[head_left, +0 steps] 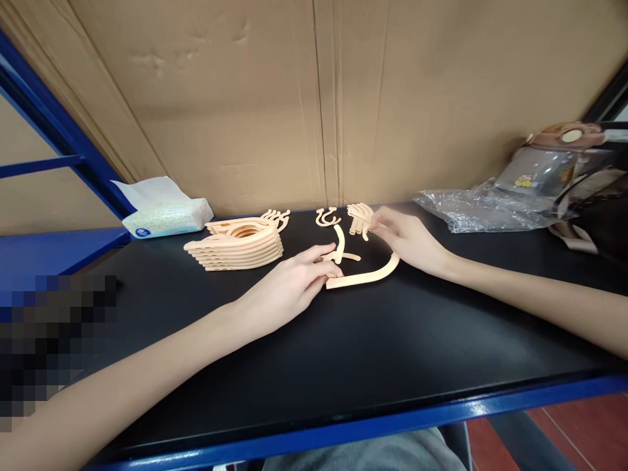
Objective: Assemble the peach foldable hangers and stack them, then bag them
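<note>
A curved peach plastic piece [367,278] lies on the black table, with the fingertips of my left hand [299,276] at its left end. Beyond those fingers stands another curved piece [339,243], and a short one [351,256] lies beside it. My left hand's fingers are bent around something I cannot make out. At the small pile of peach strips [360,212], my right hand [405,239] has its fingertips pinched together; what they hold is unclear. Small hooks [327,217] lie between the hands at the back. Left of my left hand is a stack of peach hangers [235,248].
A tissue pack [167,216] sits at the back left. Clear plastic wrap [475,209], a transparent bottle [537,170] and a dark bag [601,209] are at the right. Cardboard [235,98] stands behind the table [343,366], which has a blue front edge.
</note>
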